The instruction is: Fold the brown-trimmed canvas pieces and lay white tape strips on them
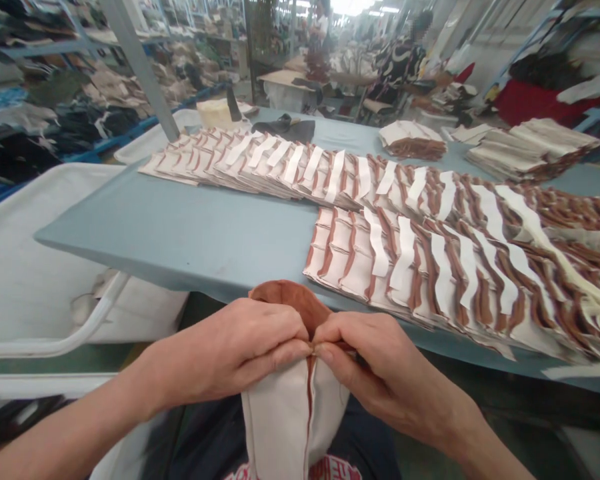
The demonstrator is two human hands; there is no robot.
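Note:
Between both hands hangs a sewn fabric piece (280,420), cream on the outward face with rust-brown showing at its curled upper part and along a lengthwise seam. My left hand (255,340) pinches the cloth just left of the seam. Opposite it, my right hand (365,353) grips the other side, and the thumbs nearly meet at the seam. The lower end of the piece rests over my dark clothing. What the fingers do behind the cloth is hidden.
A blue-grey covered table (180,227) stands ahead, bearing long rows of layered cream-and-brown pieces (350,260) with white strips. Folded stacks (530,147) lie at the back right. A white cart (55,267) borders the left. Another person (397,63) is in the background.

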